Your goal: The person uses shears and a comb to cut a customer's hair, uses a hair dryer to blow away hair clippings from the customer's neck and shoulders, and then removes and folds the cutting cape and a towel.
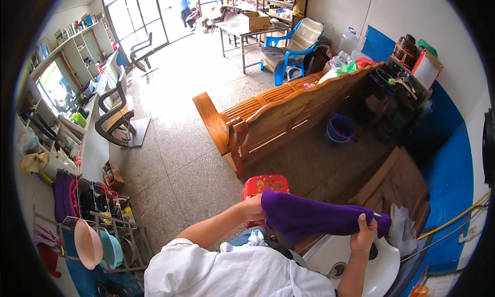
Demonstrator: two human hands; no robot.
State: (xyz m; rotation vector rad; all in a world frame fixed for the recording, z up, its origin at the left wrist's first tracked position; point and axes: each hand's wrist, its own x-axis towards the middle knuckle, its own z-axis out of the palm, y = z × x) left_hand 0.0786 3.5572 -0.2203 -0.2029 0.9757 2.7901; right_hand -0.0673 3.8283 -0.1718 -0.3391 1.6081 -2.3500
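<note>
A purple towel [313, 215] is stretched between my two hands in front of my body. My left hand [253, 209] grips its left end, the fingers mostly hidden by the cloth. Near the other end, my right hand [363, 232] holds it with the thumb on top, and a short piece sticks out past the fist. Beneath my right forearm lies a white ceramic wash basin [381, 268] with a drain hole. Just beyond my left hand stands a red plastic stool [267, 183] with a printed top.
A wooden bench [286, 115] stands ahead, with a blue bucket [339, 130] behind its back. At left, a metal rack holds a pink basin [88, 243] and a teal basin [111, 247], beside folded towels [66, 198]. A salon chair [116, 111] faces the counter. Another person [185, 9] is far off by the doorway.
</note>
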